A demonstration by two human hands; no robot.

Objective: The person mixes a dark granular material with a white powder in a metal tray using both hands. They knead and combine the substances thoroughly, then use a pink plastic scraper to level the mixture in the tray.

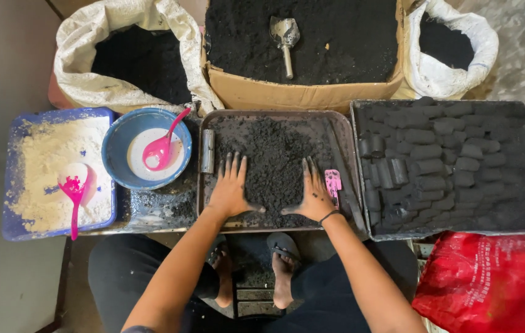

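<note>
My left hand [230, 192] and right hand [313, 197] press flat, fingers spread, on black mix in tray [349, 154]; pink tag [333, 181] beside right; cardboard box [299, 95] holds scoop [285, 34].

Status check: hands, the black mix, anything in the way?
Both hands, left hand and right hand, open, flat on black crumbly mix. Mix heaped in dark metal tray. Nothing blocking.

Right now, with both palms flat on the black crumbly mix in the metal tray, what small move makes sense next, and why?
Probably draw the left hand and right hand together, gathering the black crumbly mix: it lies spread across the dark metal tray, and the short metal tube lies beside it.
</note>
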